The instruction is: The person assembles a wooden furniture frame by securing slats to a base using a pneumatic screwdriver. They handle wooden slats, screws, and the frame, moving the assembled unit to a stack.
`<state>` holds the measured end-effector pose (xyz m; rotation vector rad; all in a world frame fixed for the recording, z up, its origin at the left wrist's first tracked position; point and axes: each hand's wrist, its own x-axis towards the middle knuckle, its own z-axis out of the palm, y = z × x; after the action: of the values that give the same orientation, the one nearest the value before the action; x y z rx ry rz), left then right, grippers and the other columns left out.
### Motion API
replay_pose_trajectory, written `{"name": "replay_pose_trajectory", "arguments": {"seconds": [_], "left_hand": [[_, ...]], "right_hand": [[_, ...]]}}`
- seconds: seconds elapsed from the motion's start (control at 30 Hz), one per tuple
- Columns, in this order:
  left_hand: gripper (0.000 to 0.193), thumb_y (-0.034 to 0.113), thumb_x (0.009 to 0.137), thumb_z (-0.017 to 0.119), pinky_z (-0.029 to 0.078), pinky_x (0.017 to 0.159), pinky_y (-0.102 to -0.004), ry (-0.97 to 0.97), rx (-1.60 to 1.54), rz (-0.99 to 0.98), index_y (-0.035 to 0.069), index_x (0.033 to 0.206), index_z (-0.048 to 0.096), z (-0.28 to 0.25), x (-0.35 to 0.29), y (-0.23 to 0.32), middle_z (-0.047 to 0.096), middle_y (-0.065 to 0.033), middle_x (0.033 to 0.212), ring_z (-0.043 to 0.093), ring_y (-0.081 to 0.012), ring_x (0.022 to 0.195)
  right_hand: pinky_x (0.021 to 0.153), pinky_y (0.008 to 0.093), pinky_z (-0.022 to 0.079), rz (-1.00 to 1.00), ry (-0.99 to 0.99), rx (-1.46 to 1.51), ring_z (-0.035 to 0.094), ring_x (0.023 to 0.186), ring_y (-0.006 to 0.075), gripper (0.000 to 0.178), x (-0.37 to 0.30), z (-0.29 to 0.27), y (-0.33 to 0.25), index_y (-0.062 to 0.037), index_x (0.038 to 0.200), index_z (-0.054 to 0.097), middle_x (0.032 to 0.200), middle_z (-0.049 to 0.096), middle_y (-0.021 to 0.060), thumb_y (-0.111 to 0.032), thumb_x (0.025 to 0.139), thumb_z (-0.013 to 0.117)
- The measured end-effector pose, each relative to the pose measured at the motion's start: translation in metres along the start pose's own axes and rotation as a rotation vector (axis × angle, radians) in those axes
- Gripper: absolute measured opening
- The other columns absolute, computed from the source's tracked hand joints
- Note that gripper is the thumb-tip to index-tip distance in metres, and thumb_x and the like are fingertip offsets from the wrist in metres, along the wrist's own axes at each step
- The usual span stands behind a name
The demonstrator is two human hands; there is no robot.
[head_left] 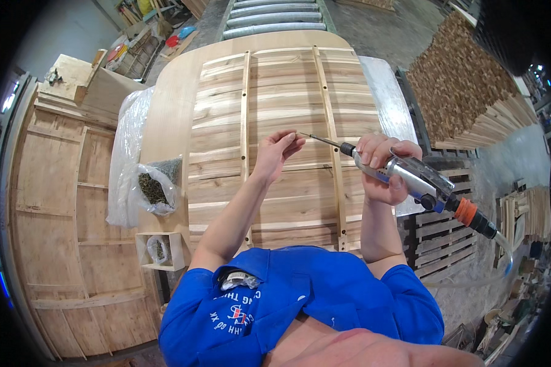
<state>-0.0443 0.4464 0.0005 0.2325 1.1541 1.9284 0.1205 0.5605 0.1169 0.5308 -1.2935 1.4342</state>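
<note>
My right hand (382, 162) is wrapped round a silver air screwdriver (413, 177) with an orange collar and a clear hose at its back end. Its long thin bit (323, 140) points left to the fingertips of my left hand (280, 153). That hand is closed in a pinch on what looks like a small screw (299, 134), mostly hidden by the fingers, at the bit's tip. Both hands are above a slatted wooden panel (281, 177). Two narrow wooden battens (245, 116) with dark holes run along it, and the bit crosses over the right one (328, 113).
On the left, an open plastic bag of small brassy pieces (155, 186) lies beside a little wooden box (160, 251) holding another bag. A roller conveyor (275, 17) is beyond the panel. Stacked wood (465, 79) and slatted pallets (445, 238) stand right; a large wooden frame (55, 214) stands left.
</note>
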Motion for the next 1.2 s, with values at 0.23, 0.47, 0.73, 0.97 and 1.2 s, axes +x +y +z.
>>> {"name": "replay_pose_trajectory", "arguments": {"seconds": [0.23,0.47,0.73,0.97,1.2], "left_hand": [[0.017,0.007,0.087,0.055,0.054,0.076,-0.0288,0.015,0.064,0.051,-0.004,0.100,0.057,0.013,0.042,-0.004,0.064,-0.0135,0.090,0.064,-0.0196,0.084],[0.019,0.004,0.087,0.053,0.055,0.075,-0.0287,0.032,0.009,0.042,-0.005,0.104,0.056,0.010,0.079,-0.006,0.064,-0.0137,0.089,0.065,-0.0208,0.082],[0.023,0.003,0.088,0.049,0.053,0.080,-0.0300,-0.031,0.161,0.103,-0.007,0.108,0.053,0.001,0.125,-0.013,0.063,-0.0164,0.094,0.064,-0.0229,0.086],[0.038,0.002,0.088,0.039,0.049,0.084,-0.0315,-0.102,-0.010,-0.114,-0.003,0.125,0.038,0.011,0.200,-0.011,0.059,-0.0192,0.103,0.060,-0.0251,0.098],[0.060,0.000,0.085,0.035,0.051,0.060,-0.0316,-0.298,0.186,-0.270,0.023,0.138,0.022,0.028,0.364,0.029,0.060,-0.0124,0.090,0.059,-0.0133,0.061]], "right_hand": [[0.065,0.0374,0.040,0.008,0.004,-0.051,0.049,0.064,0.0195,0.039,0.007,-0.021,0.035,-0.0051,0.108,0.041,0.068,0.048,0.0075,-0.031,0.080,0.052],[0.065,0.0375,0.040,0.055,0.045,-0.109,0.049,0.065,0.0195,0.040,0.008,-0.038,0.081,-0.0043,0.106,0.040,0.070,0.049,0.0074,-0.031,0.081,0.055],[0.065,0.0384,0.044,0.134,0.044,-0.090,0.052,0.066,0.0207,0.041,0.007,-0.061,0.138,-0.0021,0.105,0.040,0.069,0.051,0.0091,-0.028,0.081,0.060],[0.068,0.0368,0.043,0.352,0.052,-0.155,0.048,0.067,0.0181,0.041,0.034,-0.106,0.218,-0.0021,0.108,0.040,0.071,0.048,0.0080,-0.023,0.077,0.058],[0.074,0.0286,0.044,0.313,-0.066,-0.447,0.056,0.078,0.0138,0.020,0.134,-0.177,0.350,0.0019,0.094,0.050,0.076,0.057,0.0086,-0.013,0.081,0.054]]}}
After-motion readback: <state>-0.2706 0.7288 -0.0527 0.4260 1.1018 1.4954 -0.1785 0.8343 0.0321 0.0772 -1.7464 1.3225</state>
